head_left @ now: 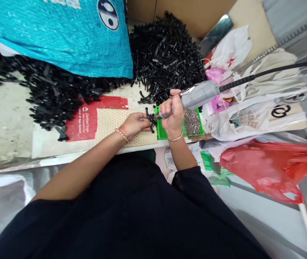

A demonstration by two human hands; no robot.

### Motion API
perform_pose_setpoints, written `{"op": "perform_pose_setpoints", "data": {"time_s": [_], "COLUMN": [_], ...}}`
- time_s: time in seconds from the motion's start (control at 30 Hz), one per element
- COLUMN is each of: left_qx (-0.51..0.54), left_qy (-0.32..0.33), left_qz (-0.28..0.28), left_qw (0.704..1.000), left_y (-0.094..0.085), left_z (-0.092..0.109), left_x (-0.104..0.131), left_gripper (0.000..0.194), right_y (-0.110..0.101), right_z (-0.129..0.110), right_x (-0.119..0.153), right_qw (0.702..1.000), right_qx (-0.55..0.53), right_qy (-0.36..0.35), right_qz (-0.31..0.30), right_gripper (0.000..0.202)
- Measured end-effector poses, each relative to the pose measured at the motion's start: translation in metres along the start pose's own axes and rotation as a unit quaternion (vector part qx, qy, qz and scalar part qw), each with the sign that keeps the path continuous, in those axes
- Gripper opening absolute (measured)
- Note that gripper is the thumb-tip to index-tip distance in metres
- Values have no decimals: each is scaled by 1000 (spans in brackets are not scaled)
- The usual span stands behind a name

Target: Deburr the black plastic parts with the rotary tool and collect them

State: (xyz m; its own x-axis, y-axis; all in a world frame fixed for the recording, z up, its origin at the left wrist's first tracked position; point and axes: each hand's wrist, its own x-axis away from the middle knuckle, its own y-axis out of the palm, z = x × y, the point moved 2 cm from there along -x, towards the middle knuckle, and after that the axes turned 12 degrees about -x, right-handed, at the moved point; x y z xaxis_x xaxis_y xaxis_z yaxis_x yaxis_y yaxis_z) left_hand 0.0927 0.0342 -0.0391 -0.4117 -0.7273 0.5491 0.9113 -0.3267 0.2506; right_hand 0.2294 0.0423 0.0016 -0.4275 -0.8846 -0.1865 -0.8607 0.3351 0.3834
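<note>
Your left grip (135,125) pinches a black part (151,117) where the mat (110,124) meets the tray (162,134), seemingly to steady it at the driver's tip. Your right grip (173,114) wraps round the driver (200,94), slanting it probably to aim at the part. The tray sits under that wrist, likely keeping its metal bits (192,122) handy. Count one held part, one driver, one mat, one tray; bits uncountable. Farther off: heaped black pieces (166,54), uncountable, and one blue bag (88,43).
</note>
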Motion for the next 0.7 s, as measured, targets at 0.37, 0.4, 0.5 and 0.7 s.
{"op": "perform_pose_setpoints", "data": {"time_s": [0.37,0.4,0.5,0.7], "left_qx": [-10,-11,-14,-22], "left_qy": [4,5,8,11], "left_qz": [2,2,1,-4], "left_qw": [1000,1000,1000,1000], "left_y": [1,1,0,-1], "left_z": [0,0,-1,-3], "left_x": [1,0,-1,-2], "left_gripper": [22,22,22,21], "right_y": [4,4,5,5], "right_z": [2,2,0,0], "right_x": [3,3,4,5], "right_qw": [1000,1000,1000,1000], "right_qx": [-16,-18,-19,-21], "right_qy": [-8,-10,-5,2], "right_qz": [-3,-2,-1,-15], "right_gripper": [47,47,48,48]}}
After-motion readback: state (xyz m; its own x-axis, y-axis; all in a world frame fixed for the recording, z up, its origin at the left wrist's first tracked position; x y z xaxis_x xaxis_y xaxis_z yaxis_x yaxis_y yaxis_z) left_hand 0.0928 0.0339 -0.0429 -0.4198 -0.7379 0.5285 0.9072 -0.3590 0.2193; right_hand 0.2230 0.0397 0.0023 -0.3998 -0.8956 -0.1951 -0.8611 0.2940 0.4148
